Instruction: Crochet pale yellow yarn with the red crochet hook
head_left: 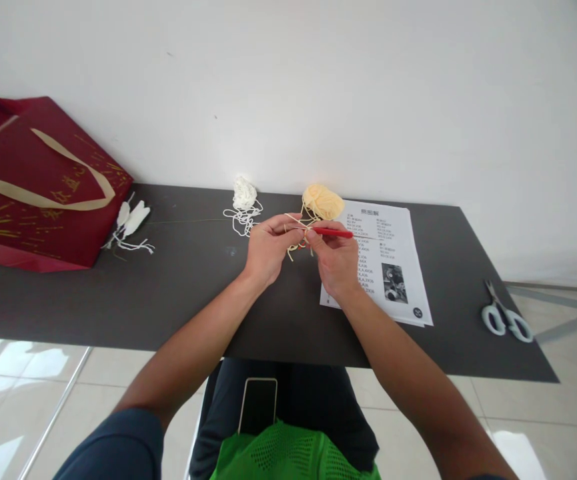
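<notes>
Stitch in hand on yellow yarn (295,223) over the table (193,287)
The right hand (337,263) gripped the red crochet hook (335,233); the left hand (267,250) pinched the strand, where steady tension seemingly mattered.

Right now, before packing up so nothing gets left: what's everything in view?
table: one, dark grey, against wall
bag: one, red, table's left end
knitted pieces: few, white, beside bag
white yarn: one bundle, white, table's back
yellow yarn: one ball, yellow, behind hands
hook: one, red handle, right hand
sheet: one, white, right of hands
scissors: one pair, white handles, table's right
phone: one, dark, on lap
left hand: pinching yellow yarn strand
right hand: gripping hook
</notes>
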### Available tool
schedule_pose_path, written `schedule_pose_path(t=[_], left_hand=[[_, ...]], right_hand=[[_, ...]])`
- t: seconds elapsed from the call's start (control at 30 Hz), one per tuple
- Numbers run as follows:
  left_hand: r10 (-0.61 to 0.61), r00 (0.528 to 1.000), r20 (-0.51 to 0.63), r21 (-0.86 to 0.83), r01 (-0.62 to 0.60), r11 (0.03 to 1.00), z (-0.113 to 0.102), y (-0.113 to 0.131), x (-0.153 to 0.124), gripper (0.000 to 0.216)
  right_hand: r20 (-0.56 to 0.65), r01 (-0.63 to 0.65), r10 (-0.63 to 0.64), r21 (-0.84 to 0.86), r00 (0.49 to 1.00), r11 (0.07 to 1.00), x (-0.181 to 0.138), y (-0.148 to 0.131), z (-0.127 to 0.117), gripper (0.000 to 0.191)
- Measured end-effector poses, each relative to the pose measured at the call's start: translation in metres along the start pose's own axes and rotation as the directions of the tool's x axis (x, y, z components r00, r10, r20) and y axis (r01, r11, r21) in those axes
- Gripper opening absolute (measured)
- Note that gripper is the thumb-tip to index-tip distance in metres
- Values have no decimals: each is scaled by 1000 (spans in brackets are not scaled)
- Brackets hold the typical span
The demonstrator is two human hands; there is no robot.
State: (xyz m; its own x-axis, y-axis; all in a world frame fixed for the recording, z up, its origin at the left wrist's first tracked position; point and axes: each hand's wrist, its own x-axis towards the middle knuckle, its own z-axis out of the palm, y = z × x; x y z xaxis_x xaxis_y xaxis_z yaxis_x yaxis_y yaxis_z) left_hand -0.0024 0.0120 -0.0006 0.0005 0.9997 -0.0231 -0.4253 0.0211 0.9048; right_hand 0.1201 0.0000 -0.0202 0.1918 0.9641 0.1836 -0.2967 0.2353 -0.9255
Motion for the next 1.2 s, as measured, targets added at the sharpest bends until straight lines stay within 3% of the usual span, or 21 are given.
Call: schedule_pose_path(t=[0.3,0.5,0.7,0.93,1.2], left_hand=[[-108,992,-62,4,109,994,-1,8,1,32],[-141,988,-57,11,142,990,-2,10,1,32],[-185,983,-7,-58,184,981,-7,12,4,29],[-239,969,57,-99,244,965,-12,12,6,32],[-176,980,91,-109,185,977,-13,10,5,36]], right_hand=[[185,244,-209,-193,960,950,3,-4,-4,19],[344,441,-312,-415,886,796,3,-7,-12,17],[351,499,-362,-486,863,718,4,-11,-14,17],[379,582,-445,-448,811,678,5,-13,-16,20],[362,605,-485,-483,796,633,8,-17,-16,19]])
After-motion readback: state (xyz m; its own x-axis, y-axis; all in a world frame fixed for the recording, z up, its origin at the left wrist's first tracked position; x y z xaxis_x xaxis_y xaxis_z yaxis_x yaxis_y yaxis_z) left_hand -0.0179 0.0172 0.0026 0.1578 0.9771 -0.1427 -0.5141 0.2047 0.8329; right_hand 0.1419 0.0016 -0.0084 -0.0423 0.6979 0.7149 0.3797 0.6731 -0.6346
